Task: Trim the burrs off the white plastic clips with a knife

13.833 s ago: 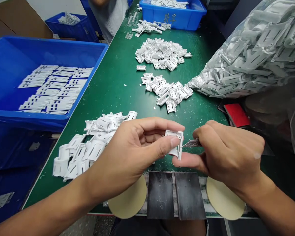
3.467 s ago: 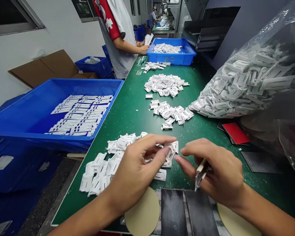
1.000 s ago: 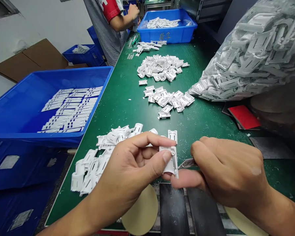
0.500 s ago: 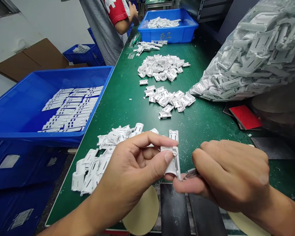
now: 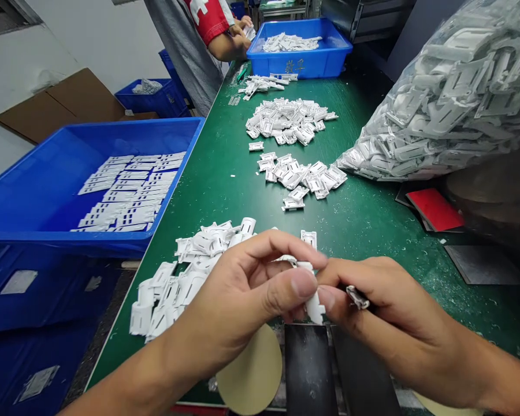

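Observation:
In the head view my left hand (image 5: 260, 294) pinches a white plastic part (image 5: 315, 309) between thumb and fingers, tilted nearly edge-on. My right hand (image 5: 385, 312) is closed, its thumb and index fingertips at the part's right edge. A small metal-tipped tool (image 5: 357, 297) sticks out between its fingers; its handle is hidden in the hand. Just beyond the hands lies one more white part (image 5: 308, 239). Left of my left hand is a heap of slotted, curved white parts (image 5: 190, 283) on the green table (image 5: 216, 190).
Further piles of white parts (image 5: 314, 179) lie ahead. A blue bin (image 5: 60, 237) with rows of parts stands left; another blue bin (image 5: 299, 65) is at the back, beside a co-worker (image 5: 208, 34). A bulging clear bag (image 5: 450, 104) fills the right. Black pads (image 5: 309, 364) lie below my hands.
My right hand has turned over and its fingertips have come up to the part. The tool's tip has moved away from the part's lower edge. The white part has tilted in my left hand.

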### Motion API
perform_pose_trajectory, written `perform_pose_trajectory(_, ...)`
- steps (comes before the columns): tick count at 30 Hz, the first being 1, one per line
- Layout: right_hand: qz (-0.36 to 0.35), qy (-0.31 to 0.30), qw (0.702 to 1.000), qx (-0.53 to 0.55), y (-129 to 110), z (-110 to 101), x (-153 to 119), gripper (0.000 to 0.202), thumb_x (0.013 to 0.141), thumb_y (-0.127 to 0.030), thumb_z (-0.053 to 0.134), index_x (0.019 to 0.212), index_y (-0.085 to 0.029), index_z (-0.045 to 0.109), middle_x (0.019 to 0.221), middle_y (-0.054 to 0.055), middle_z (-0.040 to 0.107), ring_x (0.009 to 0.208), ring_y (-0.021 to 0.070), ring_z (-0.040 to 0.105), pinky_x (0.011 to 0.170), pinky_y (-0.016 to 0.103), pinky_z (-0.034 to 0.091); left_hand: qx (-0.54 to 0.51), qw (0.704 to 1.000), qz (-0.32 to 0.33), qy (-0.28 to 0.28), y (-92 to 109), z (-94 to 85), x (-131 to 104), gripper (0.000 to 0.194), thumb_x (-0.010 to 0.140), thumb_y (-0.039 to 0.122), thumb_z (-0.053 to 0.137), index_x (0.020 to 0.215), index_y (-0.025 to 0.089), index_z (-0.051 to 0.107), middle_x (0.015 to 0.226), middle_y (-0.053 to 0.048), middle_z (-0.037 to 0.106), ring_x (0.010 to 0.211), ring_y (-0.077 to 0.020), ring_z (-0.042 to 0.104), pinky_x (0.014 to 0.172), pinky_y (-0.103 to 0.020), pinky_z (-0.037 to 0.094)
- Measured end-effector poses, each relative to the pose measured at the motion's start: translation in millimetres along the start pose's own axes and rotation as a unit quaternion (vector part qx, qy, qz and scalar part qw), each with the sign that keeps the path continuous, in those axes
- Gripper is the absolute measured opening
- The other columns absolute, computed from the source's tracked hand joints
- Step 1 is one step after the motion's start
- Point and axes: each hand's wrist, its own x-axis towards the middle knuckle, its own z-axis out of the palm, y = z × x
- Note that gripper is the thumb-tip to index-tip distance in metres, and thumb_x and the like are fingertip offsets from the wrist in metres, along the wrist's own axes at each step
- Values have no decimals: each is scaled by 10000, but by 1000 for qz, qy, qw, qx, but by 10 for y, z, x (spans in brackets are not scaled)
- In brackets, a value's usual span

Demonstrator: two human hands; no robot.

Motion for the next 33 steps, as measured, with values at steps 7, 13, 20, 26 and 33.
perform_pose_trajectory(7, -163, 134, 928, -308, 163, -3, -30, 314, 995, -435, 470, 810, -193, 545, 622, -52, 485, 527, 110, 428, 524, 284, 295, -24, 1000, 1, -6, 6, 22, 17, 78, 955, 272, 634, 920, 235, 693, 861, 10, 599, 758, -99, 556, 719, -191, 444)
perform_pose_trajectory(13, -187, 176, 849, -462, 181, -39, -42, 572, 983, -646, 364, 626, -217, 489, 529, -38, 397, 479, 129, 362, 517, 334, 234, -8, 1000, -14, 0, -10, 34, 21, 85, 947, 260, 641, 910, 224, 709, 808, -9, 624, 753, -126, 564, 714, -225, 426)
perform_pose_trajectory(20, -185, 184, 838, -479, 193, -32, -24, 611, 990, -644, 330, 607, -205, 515, 529, -25, 406, 466, 128, 375, 510, 341, 220, 2, 1000, -31, -1, -7, 31, 13, 106, 928, 297, 663, 893, 205, 700, 786, -25, 643, 722, -139, 567, 664, -239, 426)
perform_pose_trajectory(26, -180, 182, 840, -478, 196, -28, -18, 616, 970, -667, 338, 642, -195, 557, 529, -7, 459, 464, 148, 423, 503, 343, 238, 4, 999, -33, -6, -8, 30, 8, 99, 945, 271, 644, 889, 213, 702, 796, -16, 650, 737, -131, 573, 678, -229, 431)
perform_pose_trajectory(33, -179, 184, 833, -490, 176, -20, -23, 601, 1002, -624, 297, 602, -218, 491, 518, -28, 388, 454, 135, 354, 503, 342, 218, 1, 1000, -28, -8, 4, 28, 18, 103, 952, 257, 634, 889, 208, 699, 809, -13, 639, 753, -130, 582, 709, -229, 441)
